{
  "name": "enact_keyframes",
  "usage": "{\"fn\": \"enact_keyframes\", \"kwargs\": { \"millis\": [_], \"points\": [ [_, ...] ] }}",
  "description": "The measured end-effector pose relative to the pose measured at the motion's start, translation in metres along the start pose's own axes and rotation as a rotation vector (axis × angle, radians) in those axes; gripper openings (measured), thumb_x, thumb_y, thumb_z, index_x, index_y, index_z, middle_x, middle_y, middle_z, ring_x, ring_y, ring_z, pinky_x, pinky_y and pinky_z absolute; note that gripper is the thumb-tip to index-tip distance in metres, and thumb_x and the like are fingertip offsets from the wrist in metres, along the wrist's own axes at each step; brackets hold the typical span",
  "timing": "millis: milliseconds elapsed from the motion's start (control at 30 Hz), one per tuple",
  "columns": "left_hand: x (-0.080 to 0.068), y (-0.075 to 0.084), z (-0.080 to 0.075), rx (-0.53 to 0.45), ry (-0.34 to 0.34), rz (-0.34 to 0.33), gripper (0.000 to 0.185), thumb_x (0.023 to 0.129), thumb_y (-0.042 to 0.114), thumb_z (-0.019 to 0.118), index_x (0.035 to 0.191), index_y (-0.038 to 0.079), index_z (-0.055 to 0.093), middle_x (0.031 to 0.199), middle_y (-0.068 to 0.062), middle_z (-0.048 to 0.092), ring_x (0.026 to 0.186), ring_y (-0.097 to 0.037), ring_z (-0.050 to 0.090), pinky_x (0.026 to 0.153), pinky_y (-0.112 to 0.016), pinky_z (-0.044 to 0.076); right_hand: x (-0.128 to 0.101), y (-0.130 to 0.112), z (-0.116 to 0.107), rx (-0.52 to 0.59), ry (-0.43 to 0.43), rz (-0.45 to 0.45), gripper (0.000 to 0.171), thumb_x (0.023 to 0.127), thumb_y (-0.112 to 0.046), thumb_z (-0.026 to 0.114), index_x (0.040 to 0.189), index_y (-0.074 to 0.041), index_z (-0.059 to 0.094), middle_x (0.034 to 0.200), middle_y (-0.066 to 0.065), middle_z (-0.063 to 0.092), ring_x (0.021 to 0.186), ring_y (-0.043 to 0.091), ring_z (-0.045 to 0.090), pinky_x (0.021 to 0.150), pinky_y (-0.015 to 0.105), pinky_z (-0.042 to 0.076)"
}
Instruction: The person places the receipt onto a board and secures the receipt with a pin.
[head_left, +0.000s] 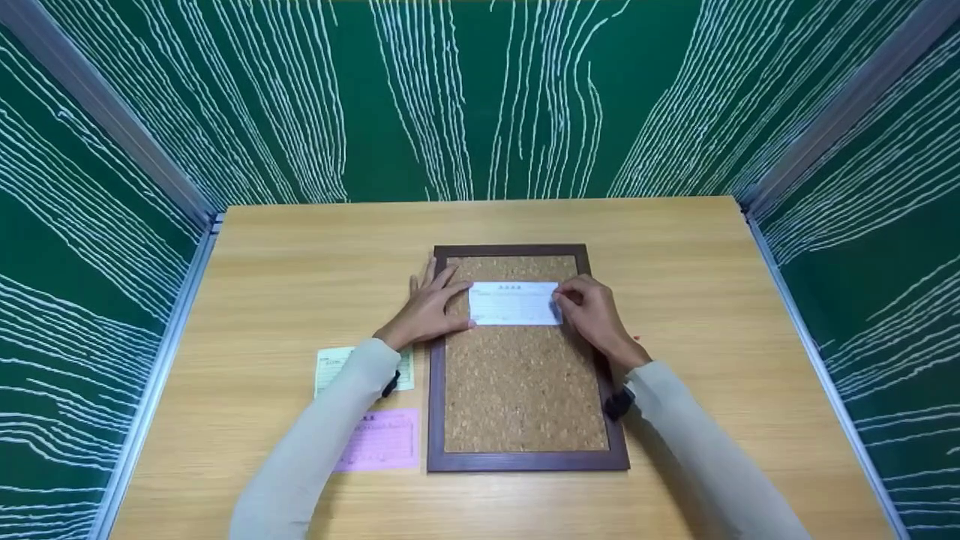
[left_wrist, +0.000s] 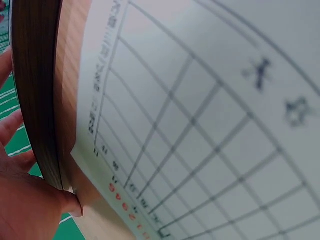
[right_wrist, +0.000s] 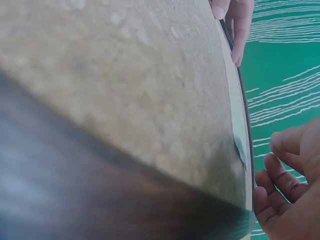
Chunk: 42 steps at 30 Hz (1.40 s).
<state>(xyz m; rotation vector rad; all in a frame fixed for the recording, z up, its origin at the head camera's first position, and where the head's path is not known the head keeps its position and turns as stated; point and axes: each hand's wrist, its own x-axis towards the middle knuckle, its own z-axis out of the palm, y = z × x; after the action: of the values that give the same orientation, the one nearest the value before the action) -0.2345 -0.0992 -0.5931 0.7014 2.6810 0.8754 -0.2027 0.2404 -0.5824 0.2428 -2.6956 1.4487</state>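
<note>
A light wooden worktop (head_left: 675, 315) sits inside green walls (head_left: 90, 247) streaked with white lines. At its middle lies a dark-framed cork board (head_left: 521, 390), flat and lengthwise, so its face can take paper. A white slip (head_left: 514, 303) lies across the board's upper part, squared to the frame and seemingly kept level from both ends. The left hand (head_left: 429, 307) lies flat with fingers straight and spread, pressing the slip's left edge and the frame beside it. The right hand (head_left: 594, 309) has its fingers curled at the slip's right edge, apparently pinching or pressing that end. Left of the board, a green slip (head_left: 330, 365) and a pink slip (head_left: 382, 441) lie on the worktop, partly under the left sleeve.
</note>
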Motion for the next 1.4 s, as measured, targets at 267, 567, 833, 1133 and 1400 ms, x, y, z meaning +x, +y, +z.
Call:
{"fn": "enact_keyframes", "kwargs": {
  "millis": [267, 567, 833, 1133, 1400],
  "points": [
    [0.000, -0.001, 0.001, -0.002, 0.002, 0.004, 0.083, 0.096, 0.058, 0.078, 0.165, 0.019, 0.053, 0.184, -0.014, 0.019, 0.169, -0.043, -0.014, 0.128, -0.075, -0.009, 0.014, -0.006, 0.008, -0.020, 0.009, -0.022, 0.008, 0.103, -0.001, 0.074, 0.104, 0.002, 0.081, 0.102, 0.014, 0.073, 0.091, 0.023, 0.065, 0.076, 0.022, 0.050],
    [-0.001, 0.000, -0.001, -0.017, -0.002, -0.002, 0.083, 0.096, 0.057, 0.079, 0.165, 0.019, 0.053, 0.184, -0.013, 0.017, 0.169, -0.042, -0.015, 0.129, -0.074, -0.010, 0.024, -0.014, 0.019, -0.026, -0.040, -0.008, 0.010, 0.103, -0.001, 0.073, 0.108, 0.001, 0.082, 0.104, 0.013, 0.077, 0.094, 0.024, 0.068, 0.083, 0.031, 0.055],
    [-0.003, 0.000, -0.001, -0.025, -0.003, 0.000, 0.082, 0.096, 0.056, 0.079, 0.165, 0.019, 0.053, 0.184, -0.013, 0.016, 0.169, -0.041, -0.017, 0.129, -0.073, -0.012, 0.029, -0.018, 0.029, -0.032, -0.077, -0.020, 0.009, 0.103, -0.002, 0.074, 0.106, 0.001, 0.081, 0.103, 0.014, 0.078, 0.095, 0.026, 0.071, 0.085, 0.040, 0.058],
    [-0.001, -0.001, -0.002, -0.014, 0.003, 0.009, 0.080, 0.095, 0.055, 0.080, 0.163, 0.021, 0.055, 0.184, -0.012, 0.019, 0.169, -0.041, -0.014, 0.128, -0.076, -0.009, 0.040, -0.023, 0.035, -0.052, -0.107, -0.008, 0.011, 0.104, -0.003, 0.072, 0.108, 0.001, 0.082, 0.105, 0.014, 0.078, 0.096, 0.028, 0.071, 0.084, 0.041, 0.058],
    [0.000, -0.002, -0.002, -0.014, 0.000, 0.009, 0.081, 0.095, 0.056, 0.080, 0.164, 0.021, 0.055, 0.184, -0.012, 0.019, 0.169, -0.041, -0.015, 0.128, -0.075, -0.009, 0.048, -0.025, 0.039, -0.041, -0.129, 0.007, 0.011, 0.104, -0.002, 0.071, 0.106, 0.002, 0.082, 0.101, 0.015, 0.079, 0.090, 0.025, 0.069, 0.079, 0.037, 0.056]
  ]
}}
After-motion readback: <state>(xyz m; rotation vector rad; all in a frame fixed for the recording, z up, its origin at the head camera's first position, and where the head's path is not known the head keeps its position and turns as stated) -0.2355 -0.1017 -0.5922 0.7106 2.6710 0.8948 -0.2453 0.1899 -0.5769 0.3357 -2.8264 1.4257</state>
